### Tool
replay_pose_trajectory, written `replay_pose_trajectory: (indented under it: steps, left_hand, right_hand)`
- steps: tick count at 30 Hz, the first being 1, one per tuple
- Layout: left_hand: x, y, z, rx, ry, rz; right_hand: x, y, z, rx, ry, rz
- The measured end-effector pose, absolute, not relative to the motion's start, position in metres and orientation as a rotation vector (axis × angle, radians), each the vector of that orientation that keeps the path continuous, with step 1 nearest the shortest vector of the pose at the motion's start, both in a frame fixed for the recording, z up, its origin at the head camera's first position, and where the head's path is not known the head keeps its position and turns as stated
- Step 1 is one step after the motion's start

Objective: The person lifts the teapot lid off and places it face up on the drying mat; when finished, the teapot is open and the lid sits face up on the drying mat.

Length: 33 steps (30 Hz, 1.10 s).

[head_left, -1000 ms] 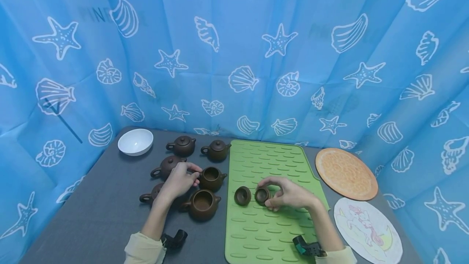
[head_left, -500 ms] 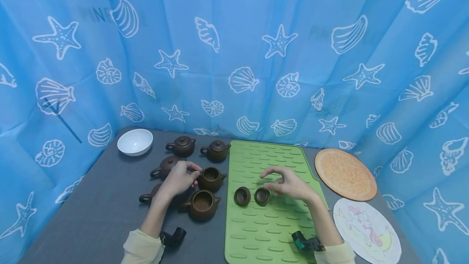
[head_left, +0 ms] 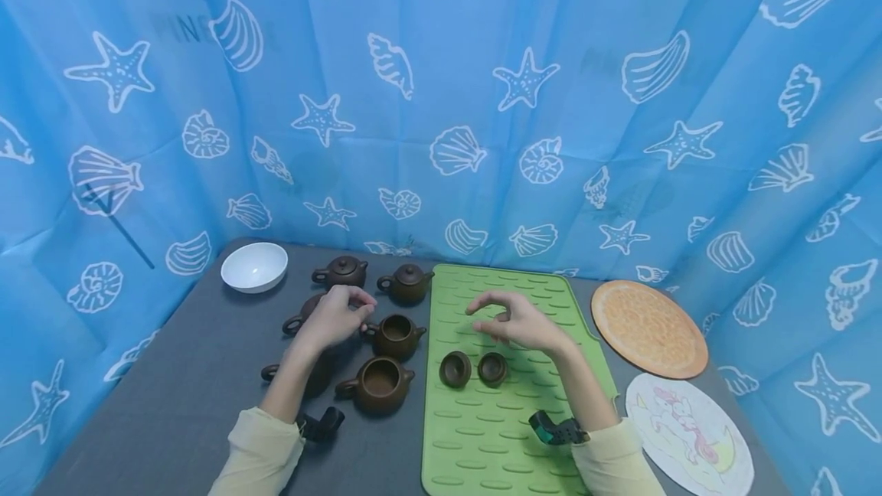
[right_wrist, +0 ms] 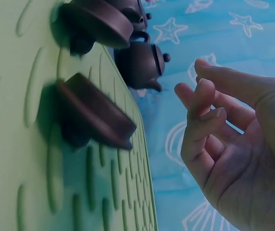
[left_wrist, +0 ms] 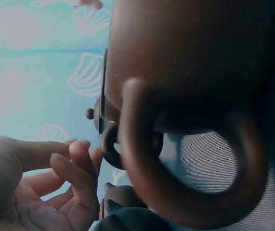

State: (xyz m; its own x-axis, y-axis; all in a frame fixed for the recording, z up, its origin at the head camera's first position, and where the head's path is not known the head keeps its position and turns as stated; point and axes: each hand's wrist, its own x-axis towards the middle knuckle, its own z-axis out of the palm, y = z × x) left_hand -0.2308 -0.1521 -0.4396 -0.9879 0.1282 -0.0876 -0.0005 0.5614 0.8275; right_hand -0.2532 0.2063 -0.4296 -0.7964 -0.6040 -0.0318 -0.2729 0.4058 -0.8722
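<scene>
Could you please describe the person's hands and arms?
The left hand and right hand are ungloved. The left sleeve and right sleeve are pale cream. The left wrist camera is black; the right wrist camera is black with a green patch.

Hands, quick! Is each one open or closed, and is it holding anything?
Left hand: open, fingers loosely curled, holding nothing.
Right hand: open, holding nothing, above the green mat.

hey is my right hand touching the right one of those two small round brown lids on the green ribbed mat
Apart. The right wrist view shows patterned blue curtain between the bare right hand and that small round brown lid.
</scene>
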Motion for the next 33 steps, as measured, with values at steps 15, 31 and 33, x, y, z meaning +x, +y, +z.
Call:
replay_pose_trajectory:
  steps: [15, 31, 33]
  left_hand:
    - [-0.255, -0.154, -0.426, 0.272, 2.659, 1.366]
    - [-0.293, -0.155, -0.411, 0.246, 2.570, 1.362]
    - [-0.297, -0.153, -0.410, 0.220, 2.543, 1.371]
  right_hand:
    - [-0.270, 0.160, -0.421, -0.697, 2.329, -1.403]
    - [-0.299, 0.109, -0.420, -0.586, 2.341, -1.511]
    - [-0.302, 0.103, -0.421, -0.554, 2.335, -1.526]
